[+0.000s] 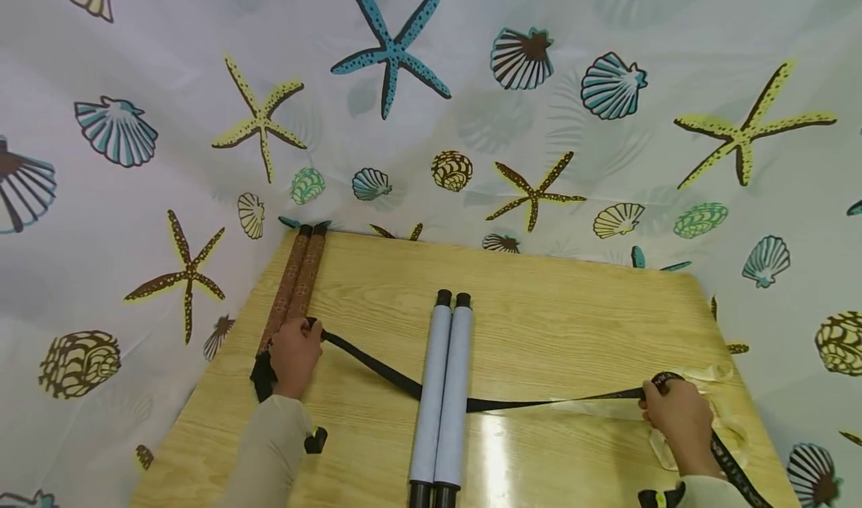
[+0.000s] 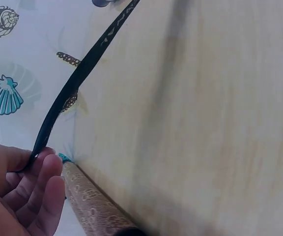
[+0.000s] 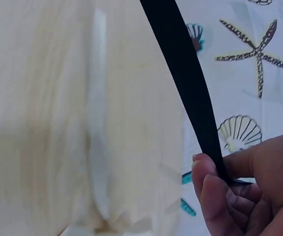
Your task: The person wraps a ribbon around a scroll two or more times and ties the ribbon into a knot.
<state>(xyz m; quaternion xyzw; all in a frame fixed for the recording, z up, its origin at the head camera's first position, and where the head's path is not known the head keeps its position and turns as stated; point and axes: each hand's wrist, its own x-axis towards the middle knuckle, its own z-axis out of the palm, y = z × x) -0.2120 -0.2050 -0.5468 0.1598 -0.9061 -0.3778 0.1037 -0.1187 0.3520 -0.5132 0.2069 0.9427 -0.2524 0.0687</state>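
A long black ribbon (image 1: 377, 367) stretches across the table between both hands. Its middle passes beneath two pale, dark-capped rolls (image 1: 441, 396) lying side by side. My left hand (image 1: 296, 355) pinches one end part of the ribbon between thumb and fingers, beside two brown patterned rolls (image 1: 293, 280). Faint pale markings show on the ribbon (image 2: 77, 81) in the left wrist view. At the far right, my right hand (image 1: 680, 418) pinches the ribbon's other side, and a marked length trails past the wrist. The right wrist view shows the ribbon (image 3: 190, 78) rising from the fingertips.
A cream, translucent ribbon (image 1: 595, 408) lies on the wooden table (image 1: 552, 328), with loose loops around my right hand. Black fabric (image 1: 264, 377) bunches at the near end of the brown rolls. Cloth printed with shells and starfish (image 1: 465, 126) surrounds the table.
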